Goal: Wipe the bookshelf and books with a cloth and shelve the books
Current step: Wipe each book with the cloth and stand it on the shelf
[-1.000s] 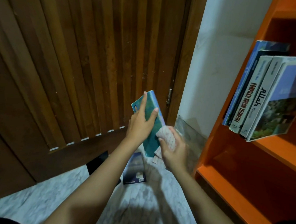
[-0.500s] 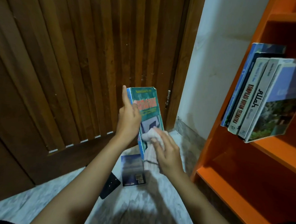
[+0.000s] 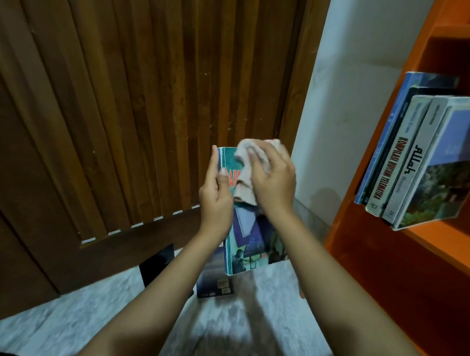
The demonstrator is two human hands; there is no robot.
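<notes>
Gripping book [image 3: 249,239] spine, centre: left hand [image 3: 216,196]. Right hand [image 3: 273,185] clutches cloth [image 3: 246,156], pressed on cover's top, hiding most of title. Bookshelf [image 3: 343,225] at 3 o'clock, cut off; floor books [image 3: 215,284] at 6 o'clock, partly hidden.

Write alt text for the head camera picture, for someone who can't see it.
A left hand grips a green book upright while the right hand holds a pale cloth against the top of its cover. To the right, an orange bookshelf holds several leaning books; another book lies on the floor before a wooden door.
</notes>
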